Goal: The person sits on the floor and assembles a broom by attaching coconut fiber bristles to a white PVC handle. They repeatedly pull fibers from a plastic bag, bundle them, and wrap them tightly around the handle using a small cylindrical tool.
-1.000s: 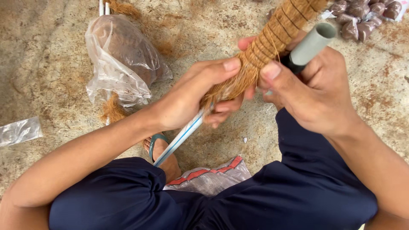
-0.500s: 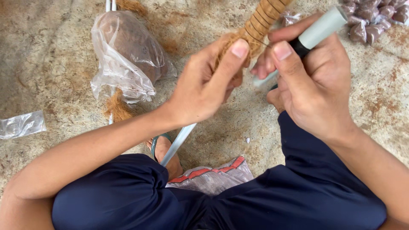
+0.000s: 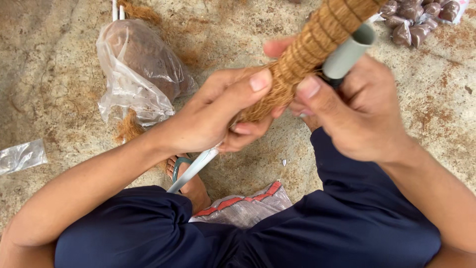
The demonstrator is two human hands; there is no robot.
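We pinch the brown coir-fibre wrap (image 3: pixel 297 64) against the thin pale-grey plastic pipe (image 3: pixel 194 168) with left hand (image 3: pixel 218 119), so the wrap stays tight. Right hand (image 3: pixel 362 114) grips a stubby grey tube (image 3: pixel 349 52), thumb pressing the fibre alongside.

Pale grey pipe (image 3: pixel 194 168) sheathed along its upper length in brown coconut fibre (image 3: pixel 302 54), bound by tight twine turns. It runs diagonally, lower end bare. A second grey tube (image 3: pixel 348 51) lies alongside the wrapped section.
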